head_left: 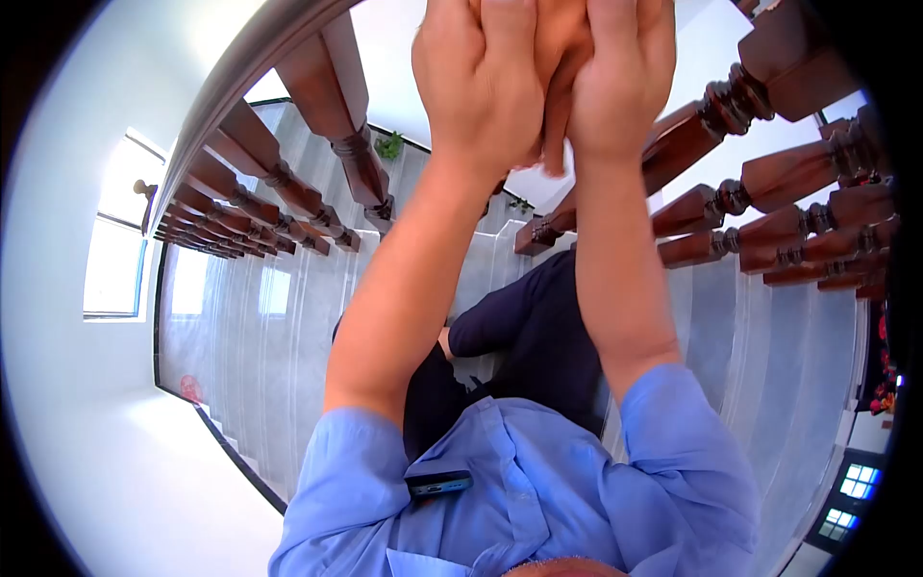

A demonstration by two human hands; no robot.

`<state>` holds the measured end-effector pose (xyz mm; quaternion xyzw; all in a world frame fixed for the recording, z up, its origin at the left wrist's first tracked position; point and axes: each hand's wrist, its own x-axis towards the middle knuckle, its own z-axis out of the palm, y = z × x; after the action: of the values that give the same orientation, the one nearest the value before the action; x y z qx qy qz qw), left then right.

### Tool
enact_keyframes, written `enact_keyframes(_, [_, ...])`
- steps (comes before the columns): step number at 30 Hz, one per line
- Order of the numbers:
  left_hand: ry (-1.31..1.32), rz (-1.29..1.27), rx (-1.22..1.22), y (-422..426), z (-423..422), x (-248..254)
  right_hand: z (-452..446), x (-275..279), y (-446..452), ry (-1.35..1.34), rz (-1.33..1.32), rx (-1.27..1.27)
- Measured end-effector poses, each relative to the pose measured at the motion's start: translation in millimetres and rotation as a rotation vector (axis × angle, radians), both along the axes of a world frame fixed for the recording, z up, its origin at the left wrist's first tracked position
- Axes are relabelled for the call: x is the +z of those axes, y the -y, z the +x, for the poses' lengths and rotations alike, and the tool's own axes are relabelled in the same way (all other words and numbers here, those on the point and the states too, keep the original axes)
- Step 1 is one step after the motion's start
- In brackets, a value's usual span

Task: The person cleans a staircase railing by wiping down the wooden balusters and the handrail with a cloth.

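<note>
My left hand (486, 87) and my right hand (620, 82) are raised close together at the top of the view, with the upper edge cutting off part of both. Curled fingers show in the narrow gap between the palms, and both hands look closed. Whatever they may hold is hidden. Brown turned wooden balusters (332, 87) stand to the left of my hands, and more balusters (707, 111) are behind and to the right. Both forearms stretch away from me out of blue sleeves.
A handrail (226, 82) curves along the upper left above the balusters. Grey stone steps (279, 356) run around my dark trousers (529, 317). A phone (438, 483) sticks out of my shirt pocket. Green plants (388, 146) stand on a lower floor, and a window (117, 260) is at left.
</note>
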<state>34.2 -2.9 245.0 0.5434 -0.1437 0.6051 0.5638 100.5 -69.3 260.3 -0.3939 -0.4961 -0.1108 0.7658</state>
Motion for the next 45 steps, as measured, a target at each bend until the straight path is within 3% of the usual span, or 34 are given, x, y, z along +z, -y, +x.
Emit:
enact_keyframes(2, [0.068,0.005,-0.025,5.2,15.5,1.9,-5.0,26.9,-10.6,0.027,0.027,0.294])
enact_keyframes(3, [0.143,0.011,-0.038,9.3,18.4,-1.3,-3.8,21.1,-8.3,0.012,0.014,0.292])
enact_keyframes(4, [0.038,0.066,0.185,8.2,12.7,-7.6,-3.1,14.2,-6.5,0.036,0.004,0.283])
enact_keyframes(5, [0.022,0.054,0.188,7.9,9.8,-15.5,-2.0,7.1,-6.2,0.060,-0.003,0.276])
enact_keyframes(7, [-0.147,0.018,0.226,6.9,5.4,-35.9,-4.5,-25.9,-8.9,0.014,-0.063,0.136])
enact_keyframes(9, [-0.093,0.147,0.349,-3.3,10.8,-80.5,-11.9,-72.0,-8.2,-0.082,-0.126,-0.089])
enact_keyframes(11, [-0.389,-0.042,0.244,3.6,0.6,-122.8,-17.0,-119.9,-6.5,-0.174,-0.187,-0.308])
enact_keyframes(12, [-0.559,-0.019,0.171,-1.2,-7.4,-146.8,-18.6,-142.6,-4.8,-0.203,-0.236,-0.293])
enact_keyframes(13, [-0.566,-0.018,0.188,-0.2,-8.5,-160.3,-19.7,-164.0,-4.9,-0.208,-0.233,-0.276])
enact_keyframes(15, [-0.474,-0.359,-0.191,2.4,-7.7,-176.4,-19.1,-203.3,-6.0,-0.160,-0.229,-0.278])
enact_keyframes(19, [-0.559,-0.368,-0.272,-1.7,-14.7,-209.4,-12.2,-249.5,6.0,-0.094,-0.427,-0.359])
enact_keyframes(21, [-0.590,-0.309,-0.201,-8.8,-18.7,-242.0,-15.8,-257.0,14.2,-0.024,-0.464,-0.314])
enact_keyframes(23, [-0.917,-0.032,-0.054,-16.4,-23.3,-279.6,-20.8,-260.6,18.2,0.122,-0.573,-0.176])
enact_keyframes(24, [-0.904,-0.371,-0.278,-4.8,-30.1,-279.8,-25.1,-279.1,15.6,0.155,-0.521,-0.267])
enact_keyframes(25, [-0.905,-0.370,-0.245,0.9,-30.4,-287.2,-23.3,-306.0,21.0,0.175,-0.603,-0.302])
enact_keyframes(27, [-0.647,0.045,0.134,-1.6,-29.5,-303.1,-24.8,-309.1,22.1,0.156,-0.536,-0.233])
enact_keyframes(31, [-1.019,-0.081,0.224,16.9,-60.3,-254.6,-36.2,-325.6,46.0,0.024,-0.588,-0.286])
enact_keyframes(33, [-1.148,-0.173,0.144,20.3,-71.5,-249.9,-46.5,-330.6,66.1,-0.279,-0.631,-0.237])
enact_keyframes(35, [-1.261,-0.272,0.290,28.2,-76.2,-252.0,-56.9,-333.9,84.2,-0.414,-0.678,-0.172])
enact_keyframes(36, [-1.125,-0.247,0.399,33.4,-77.6,-256.8,-60.3,-338.5,92.1,-0.382,-0.720,-0.130])
enact_keyframes(39, [-1.123,-0.333,0.347,50.9,-95.8,-268.2,-73.7,-342.3,108.7,-0.359,-0.785,-0.058])
enact_keyframes(41, [-1.020,-0.323,0.365,64.2,-104.1,-295.5,-81.2,-322.3,108.2,-0.448,-0.610,0.019])
enact_keyframes(42, [-0.970,-0.498,0.247,71.9,-108.5,-308.5,-79.9,-327.1,110.9,-0.548,-0.636,0.159])
enact_keyframes(44, [-0.816,-0.944,0.046,99.6,-112.5,-299.7,-77.1,-318.0,114.6,-0.539,-0.684,0.180])
enact_keyframes(45, [-0.823,-0.949,0.047,106.9,-113.2,-298.9,-74.8,-311.9,118.3,-0.519,-0.741,0.203])
